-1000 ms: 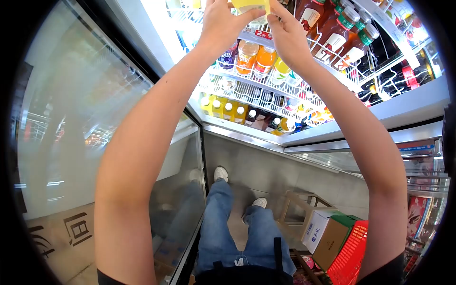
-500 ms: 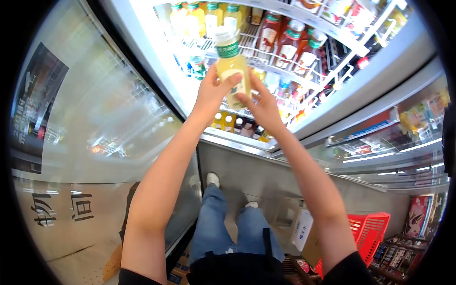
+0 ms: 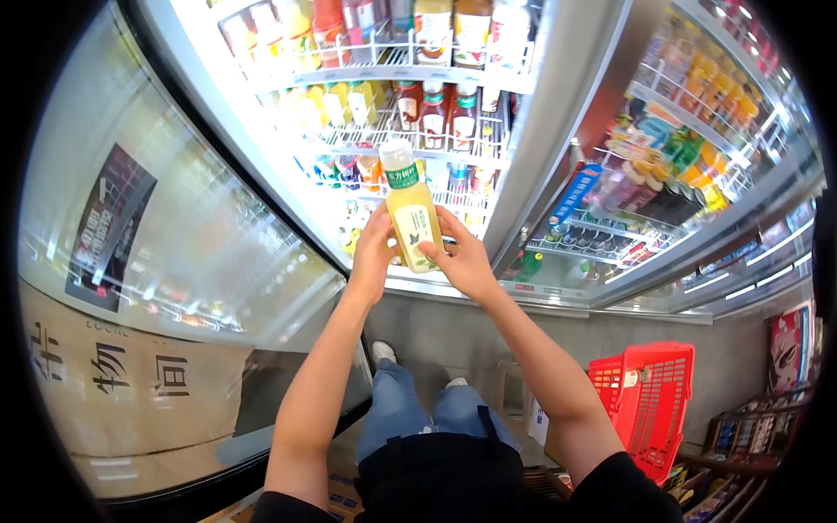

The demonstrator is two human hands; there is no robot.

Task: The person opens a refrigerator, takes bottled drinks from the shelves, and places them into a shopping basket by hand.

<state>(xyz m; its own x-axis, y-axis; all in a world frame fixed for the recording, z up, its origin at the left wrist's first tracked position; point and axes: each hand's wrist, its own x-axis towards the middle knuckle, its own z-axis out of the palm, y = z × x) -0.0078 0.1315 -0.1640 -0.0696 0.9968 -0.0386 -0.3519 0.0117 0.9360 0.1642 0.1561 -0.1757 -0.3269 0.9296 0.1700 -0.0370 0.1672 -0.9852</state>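
Both hands are gripping one bottle of pale yellow drink [image 3: 422,199] near the middle of the view, in front of the lit shelves. The left hand [image 3: 372,248] is pressing against the bottle's lower body from eight o'clock, its grip clamped on that side. The right hand [image 3: 465,259] is closing on it from four o'clock, its thumb lying across the lower front, so its grip is clamped there too. The bottle is leaning, its white cap [image 3: 397,152] pointing toward eleven o'clock and its base toward five; a green band [image 3: 402,177] is circling the neck, and a pale label is facing the camera.

At twelve o'clock, an open cooler [image 3: 410,77] is holding rows of drinks on wire shelves; dark red bottles [image 3: 433,119] are standing just past the held one, and yellow bottles [image 3: 360,103] are standing toward eleven o'clock. A glass door [image 3: 218,187] is hanging at nine o'clock. Another cooler [image 3: 571,292] is showing stocked shelves through its glass at two o'clock. A red basket [image 3: 658,418] is sitting at four o'clock, and blue jeans [image 3: 397,410] are showing at six.
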